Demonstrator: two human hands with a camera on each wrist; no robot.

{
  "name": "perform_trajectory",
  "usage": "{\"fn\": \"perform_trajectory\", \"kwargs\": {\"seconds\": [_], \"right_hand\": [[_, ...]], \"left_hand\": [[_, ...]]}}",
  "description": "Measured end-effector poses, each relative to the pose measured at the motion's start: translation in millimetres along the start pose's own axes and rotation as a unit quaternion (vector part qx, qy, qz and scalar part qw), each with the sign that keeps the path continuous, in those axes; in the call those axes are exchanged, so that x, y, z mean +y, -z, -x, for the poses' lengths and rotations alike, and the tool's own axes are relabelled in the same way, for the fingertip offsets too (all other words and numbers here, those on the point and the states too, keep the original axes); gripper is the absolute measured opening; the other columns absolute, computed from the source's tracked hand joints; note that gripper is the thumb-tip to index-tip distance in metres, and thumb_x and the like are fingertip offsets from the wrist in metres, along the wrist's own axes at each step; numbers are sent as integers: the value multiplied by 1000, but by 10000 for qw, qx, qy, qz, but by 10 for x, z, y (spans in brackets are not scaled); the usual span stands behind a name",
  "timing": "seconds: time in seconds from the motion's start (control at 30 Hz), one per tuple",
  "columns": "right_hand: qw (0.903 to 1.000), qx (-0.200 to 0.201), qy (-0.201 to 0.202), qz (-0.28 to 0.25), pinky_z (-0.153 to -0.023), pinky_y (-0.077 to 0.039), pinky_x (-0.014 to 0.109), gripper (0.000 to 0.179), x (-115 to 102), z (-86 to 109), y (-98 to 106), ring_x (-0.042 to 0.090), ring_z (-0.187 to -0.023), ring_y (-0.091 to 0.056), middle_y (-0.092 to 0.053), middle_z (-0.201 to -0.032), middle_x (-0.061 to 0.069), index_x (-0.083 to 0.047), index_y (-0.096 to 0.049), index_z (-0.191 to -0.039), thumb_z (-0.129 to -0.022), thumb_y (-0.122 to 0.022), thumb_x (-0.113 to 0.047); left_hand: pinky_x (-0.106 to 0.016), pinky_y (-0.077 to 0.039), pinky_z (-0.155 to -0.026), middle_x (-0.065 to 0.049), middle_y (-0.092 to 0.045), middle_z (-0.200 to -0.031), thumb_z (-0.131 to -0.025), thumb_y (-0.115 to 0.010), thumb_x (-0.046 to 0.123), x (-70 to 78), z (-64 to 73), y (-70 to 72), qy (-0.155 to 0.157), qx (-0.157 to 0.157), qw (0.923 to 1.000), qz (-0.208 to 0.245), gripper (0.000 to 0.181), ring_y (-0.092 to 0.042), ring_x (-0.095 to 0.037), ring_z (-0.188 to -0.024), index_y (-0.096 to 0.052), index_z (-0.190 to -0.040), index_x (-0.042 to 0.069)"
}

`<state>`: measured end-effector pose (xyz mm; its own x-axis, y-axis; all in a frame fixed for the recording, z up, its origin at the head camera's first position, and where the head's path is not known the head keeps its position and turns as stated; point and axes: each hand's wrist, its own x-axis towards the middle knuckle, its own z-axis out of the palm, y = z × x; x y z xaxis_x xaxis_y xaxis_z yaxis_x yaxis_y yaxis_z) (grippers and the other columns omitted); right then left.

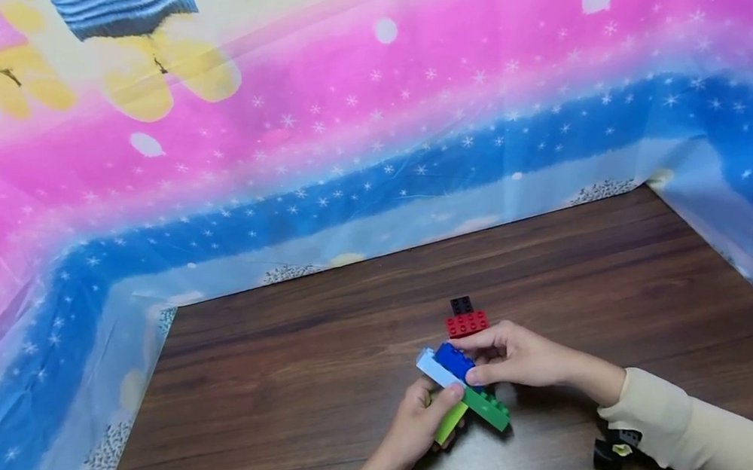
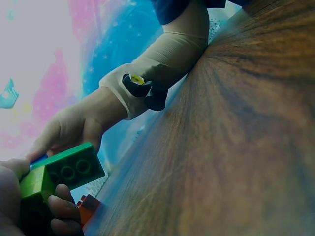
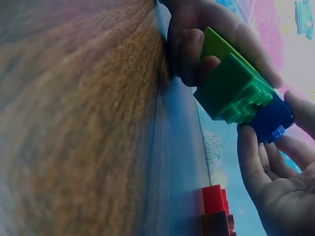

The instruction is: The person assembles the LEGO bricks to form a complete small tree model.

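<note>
My left hand [image 1: 408, 421] grips a joined group of toy building bricks above the table. A lime green brick [image 1: 451, 424] is in its fingers, crossed by a long green brick [image 1: 488, 409], and its thumb lies on top. A light blue brick [image 1: 434, 369] extends the row toward the far left. With thumb and fingers, my right hand [image 1: 531, 356] pinches a dark blue brick [image 1: 455, 362] against the side of that row. In the right wrist view, the blue brick [image 3: 270, 118] sits beside the studs of the green brick [image 3: 234, 93].
On the table [image 1: 281, 380], just beyond my hands, lie a red brick [image 1: 467, 323] and a smaller black brick [image 1: 461, 305], end to end. A patterned cloth [image 1: 341, 155] hangs along the table's back and sides. A black wrist device [image 1: 618, 450] hangs under the right sleeve.
</note>
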<state>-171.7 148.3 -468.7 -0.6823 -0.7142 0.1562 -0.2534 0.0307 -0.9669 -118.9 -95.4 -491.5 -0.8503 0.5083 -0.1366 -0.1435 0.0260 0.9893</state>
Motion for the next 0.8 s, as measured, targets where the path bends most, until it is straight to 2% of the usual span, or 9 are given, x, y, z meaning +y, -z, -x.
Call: {"fn": "perform_trajectory", "kwargs": {"seconds": [0.2,0.43,0.7,0.8], "right_hand": [[9998,18,-47,-189,-88,-61,30,53,0,6,-16,14,-106,-71,-59,-138,36,15,-50,-145,-103,-69,-10],[9998,77,-94,-128,-85,-62,29,52,-25,12,-9,13,-101,-72,-63,-134,34,15,-51,-144,-102,-71,-9],[9997,41,-64,232,-93,-60,30,51,-27,9,-24,13,-114,-70,-57,-143,34,12,-52,-146,-105,-68,-13],[9996,-13,-63,291,-92,-60,30,51,-18,13,-25,13,-112,-70,-58,-142,33,11,-52,-146,-105,-68,-13]], "left_hand": [[-19,-38,-41,-5,-63,-77,-112,-54,31,8,7,-2,14,1,10000,-45,48,-50,-8,-50,-54,-141,-7],[-20,-40,-42,-4,-63,-76,-112,-54,32,-5,-19,16,-39,-109,9999,-96,49,-50,-9,-50,-53,-143,-7],[-20,-41,-41,-3,-63,-75,-112,-54,31,-20,-38,46,-97,-266,9996,-16,49,-51,-8,-48,-54,-141,-9],[-19,-41,-41,-3,-63,-75,-112,-54,31,-41,-32,38,-120,-257,9996,-41,48,-51,-7,-48,-55,-138,-9]]}}
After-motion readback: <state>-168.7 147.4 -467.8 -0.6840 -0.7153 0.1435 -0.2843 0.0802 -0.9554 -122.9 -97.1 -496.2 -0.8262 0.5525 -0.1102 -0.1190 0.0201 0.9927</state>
